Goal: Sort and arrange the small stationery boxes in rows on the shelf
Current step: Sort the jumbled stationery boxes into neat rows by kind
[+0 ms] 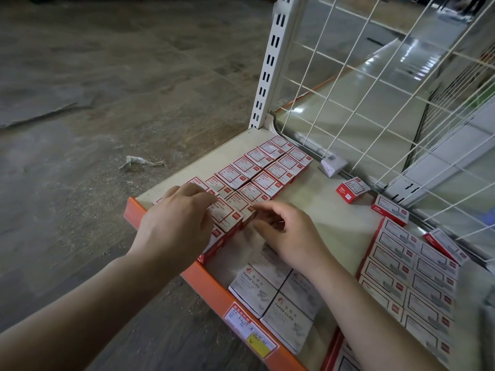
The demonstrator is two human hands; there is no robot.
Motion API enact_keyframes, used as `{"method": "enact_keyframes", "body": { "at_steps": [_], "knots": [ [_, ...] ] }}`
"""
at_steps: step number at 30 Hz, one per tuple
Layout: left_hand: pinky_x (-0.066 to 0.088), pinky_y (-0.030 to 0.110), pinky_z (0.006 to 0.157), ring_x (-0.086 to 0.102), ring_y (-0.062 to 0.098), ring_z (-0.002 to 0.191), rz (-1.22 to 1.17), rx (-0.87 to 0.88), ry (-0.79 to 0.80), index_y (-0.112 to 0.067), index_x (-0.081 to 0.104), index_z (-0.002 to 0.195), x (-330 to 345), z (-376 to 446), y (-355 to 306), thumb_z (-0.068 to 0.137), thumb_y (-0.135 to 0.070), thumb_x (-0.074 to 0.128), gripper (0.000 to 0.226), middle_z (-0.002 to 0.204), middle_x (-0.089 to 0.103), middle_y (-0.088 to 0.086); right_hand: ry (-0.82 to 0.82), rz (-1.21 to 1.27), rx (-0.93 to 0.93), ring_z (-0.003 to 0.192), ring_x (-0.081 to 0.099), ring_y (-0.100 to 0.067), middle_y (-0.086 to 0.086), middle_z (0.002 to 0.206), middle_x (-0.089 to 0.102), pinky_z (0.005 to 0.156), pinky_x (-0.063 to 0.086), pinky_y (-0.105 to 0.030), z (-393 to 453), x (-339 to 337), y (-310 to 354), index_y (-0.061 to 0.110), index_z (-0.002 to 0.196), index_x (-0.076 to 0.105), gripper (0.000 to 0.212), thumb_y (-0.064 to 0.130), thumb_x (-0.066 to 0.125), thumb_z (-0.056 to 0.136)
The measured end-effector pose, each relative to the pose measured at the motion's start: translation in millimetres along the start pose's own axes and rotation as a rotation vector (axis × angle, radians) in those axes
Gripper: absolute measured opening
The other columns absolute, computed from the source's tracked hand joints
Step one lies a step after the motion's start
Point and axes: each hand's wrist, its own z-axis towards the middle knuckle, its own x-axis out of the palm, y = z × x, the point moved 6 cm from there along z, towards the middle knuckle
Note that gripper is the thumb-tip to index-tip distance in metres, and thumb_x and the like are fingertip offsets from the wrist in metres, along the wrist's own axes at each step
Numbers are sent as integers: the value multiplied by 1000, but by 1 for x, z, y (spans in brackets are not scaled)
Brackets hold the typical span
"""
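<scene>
Two rows of small red-and-white stationery boxes (267, 167) run from the shelf's back corner toward its orange front edge. At the near end of the rows, one box (226, 214) sits raised and tilted above the others. My left hand (176, 223) lies over the left row's near end, fingers touching that box's left side. My right hand (289, 231) is just right of it, fingers curled with the tips at the box's right edge. Whether either hand actually grips it is hidden.
The cream shelf (321, 210) has an orange front lip (214, 287) with a price label. Grey paper-clip boxes (270, 293) sit near the front. A block of red-and-white boxes (407, 277) fills the right; three loose boxes (351, 189) lie by the wire grid back (375, 103).
</scene>
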Motion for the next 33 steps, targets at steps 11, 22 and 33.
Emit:
{"method": "enact_keyframes", "body": {
  "at_steps": [11, 22, 33],
  "knots": [
    [48, 29, 82, 57, 18, 101, -83, 132, 69, -16, 65, 112, 39, 7, -59, 90, -14, 49, 28, 110, 63, -1, -171, -147, 158, 87, 57, -2, 8, 98, 63, 73, 42, -4, -28, -69, -55, 19, 107, 66, 22, 11, 61, 87],
    [42, 26, 93, 44, 9, 115, 39, 317, 258, -24, 53, 124, 83, 13, -120, 97, -33, 34, 34, 127, 47, -12, -357, -304, 331, 100, 55, -16, -5, 123, 55, 80, 41, -24, -16, -126, -112, 13, 129, 51, 42, 15, 57, 88],
    [45, 27, 72, 51, 14, 91, 170, 285, 358, -19, 61, 103, 97, 34, -131, 95, -40, 38, 32, 98, 51, -6, -415, -245, 388, 115, 51, -25, -11, 132, 46, 86, 35, -22, 22, -137, -138, 12, 140, 36, 59, 17, 60, 86]
  ]
}}
